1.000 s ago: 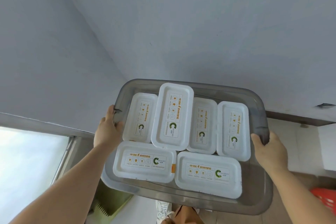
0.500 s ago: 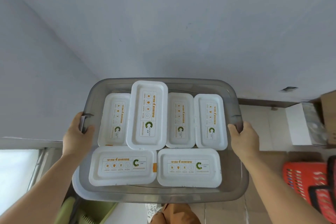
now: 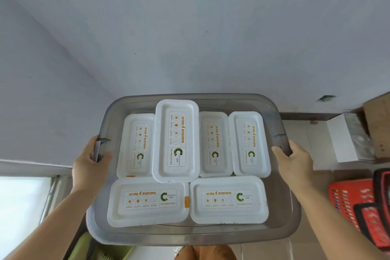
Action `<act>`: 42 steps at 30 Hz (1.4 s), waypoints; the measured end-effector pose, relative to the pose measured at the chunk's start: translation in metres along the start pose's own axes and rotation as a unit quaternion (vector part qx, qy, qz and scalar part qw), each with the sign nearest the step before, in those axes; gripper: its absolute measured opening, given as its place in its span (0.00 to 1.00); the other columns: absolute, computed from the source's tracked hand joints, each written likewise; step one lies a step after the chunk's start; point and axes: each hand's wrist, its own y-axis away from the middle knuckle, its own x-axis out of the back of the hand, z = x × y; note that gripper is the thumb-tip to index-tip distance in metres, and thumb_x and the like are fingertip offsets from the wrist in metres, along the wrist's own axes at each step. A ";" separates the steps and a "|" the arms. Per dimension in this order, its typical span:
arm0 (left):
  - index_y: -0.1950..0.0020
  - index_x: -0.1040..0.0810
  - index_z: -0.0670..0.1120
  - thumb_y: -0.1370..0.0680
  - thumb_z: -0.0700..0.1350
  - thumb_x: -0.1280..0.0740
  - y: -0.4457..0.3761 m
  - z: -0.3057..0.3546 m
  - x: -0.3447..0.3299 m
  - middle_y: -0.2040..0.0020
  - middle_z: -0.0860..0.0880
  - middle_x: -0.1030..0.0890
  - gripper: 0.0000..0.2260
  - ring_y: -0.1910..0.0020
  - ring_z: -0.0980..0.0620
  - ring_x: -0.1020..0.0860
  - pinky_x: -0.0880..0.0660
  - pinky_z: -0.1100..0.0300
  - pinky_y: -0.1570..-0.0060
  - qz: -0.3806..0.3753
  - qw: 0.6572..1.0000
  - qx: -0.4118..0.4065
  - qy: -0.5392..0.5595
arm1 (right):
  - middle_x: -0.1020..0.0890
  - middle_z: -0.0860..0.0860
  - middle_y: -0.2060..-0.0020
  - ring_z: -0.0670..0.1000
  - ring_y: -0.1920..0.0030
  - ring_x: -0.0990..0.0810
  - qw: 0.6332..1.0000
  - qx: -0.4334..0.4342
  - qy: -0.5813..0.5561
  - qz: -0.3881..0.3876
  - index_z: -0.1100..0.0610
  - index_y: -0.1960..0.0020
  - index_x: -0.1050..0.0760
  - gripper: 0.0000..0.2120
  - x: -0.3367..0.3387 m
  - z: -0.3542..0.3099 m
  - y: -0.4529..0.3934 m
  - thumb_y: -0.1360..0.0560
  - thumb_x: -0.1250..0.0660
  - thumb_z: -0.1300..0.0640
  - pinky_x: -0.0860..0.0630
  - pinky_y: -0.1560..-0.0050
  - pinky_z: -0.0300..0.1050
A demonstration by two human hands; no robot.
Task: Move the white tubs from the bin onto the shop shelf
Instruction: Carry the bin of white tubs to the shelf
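I hold a grey translucent bin point(image 3: 282, 226) level in front of me. My left hand point(image 3: 88, 167) grips its left handle and my right hand point(image 3: 295, 162) grips its right handle. Several white tubs with printed lids fill the bin. One tall tub point(image 3: 176, 140) lies on top of the back row. Two tubs lie crosswise at the front, one on the left point(image 3: 147, 201) and one on the right point(image 3: 229, 199). No shop shelf is in view.
A plain pale wall point(image 3: 190, 38) fills the view ahead. Red shopping baskets point(image 3: 358, 207) are stacked low on the right, behind them a white box point(image 3: 344, 137) and a cardboard box point(image 3: 377, 124). A window point(image 3: 19, 207) is at the lower left.
The view has swung right, so the bin now sits centred and squarer to me. Red baskets and boxes have come into sight on the right. Both hands keep their grip.
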 end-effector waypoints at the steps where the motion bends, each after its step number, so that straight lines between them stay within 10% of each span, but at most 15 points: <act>1: 0.35 0.28 0.52 0.24 0.39 0.36 0.004 0.004 0.002 0.56 0.45 0.20 0.19 0.61 0.42 0.24 0.28 0.59 0.64 -0.005 1.000 -0.006 0.004 | 0.28 0.54 0.72 0.51 0.70 0.33 1.000 -0.001 0.003 0.002 0.62 0.65 0.30 0.12 0.007 0.002 0.005 0.25 0.34 0.59 0.35 0.69 0.40; 17: 0.37 0.26 0.54 0.25 0.38 0.35 0.040 0.066 0.014 0.60 0.45 0.21 0.19 0.70 0.47 0.29 0.30 0.58 0.68 -0.141 0.981 -0.132 0.013 | 0.18 0.60 0.65 0.61 0.62 0.22 0.985 -0.086 -0.031 0.143 0.58 0.49 0.21 0.06 0.104 0.052 0.140 0.26 0.32 0.60 0.31 0.63 0.46; 27: 0.41 0.24 0.53 0.25 0.37 0.34 0.092 0.124 -0.012 0.63 0.45 0.21 0.15 0.72 0.44 0.29 0.31 0.66 0.78 -0.256 0.923 -0.285 -0.018 | 0.21 0.54 0.65 0.57 0.63 0.24 0.938 -0.203 -0.069 0.271 0.54 0.53 0.23 0.02 0.144 0.109 0.258 0.27 0.32 0.58 0.27 0.61 0.48; 33: 0.44 0.25 0.57 0.25 0.38 0.34 0.149 0.156 -0.054 0.61 0.47 0.21 0.15 0.69 0.45 0.27 0.22 0.48 0.66 -0.327 0.886 -0.327 -0.025 | 0.27 0.54 0.74 0.58 0.71 0.29 0.901 -0.279 -0.073 0.323 0.52 0.67 0.30 0.10 0.172 0.147 0.322 0.28 0.34 0.59 0.31 0.68 0.44; 42: 0.43 0.24 0.55 0.25 0.38 0.34 0.265 0.190 -0.117 0.62 0.47 0.22 0.15 0.69 0.46 0.29 0.27 0.54 0.67 -0.391 0.846 -0.361 -0.034 | 0.28 0.59 0.72 0.58 0.71 0.29 0.860 -0.346 -0.089 0.365 0.54 0.60 0.24 0.02 0.235 0.224 0.381 0.28 0.34 0.59 0.31 0.67 0.44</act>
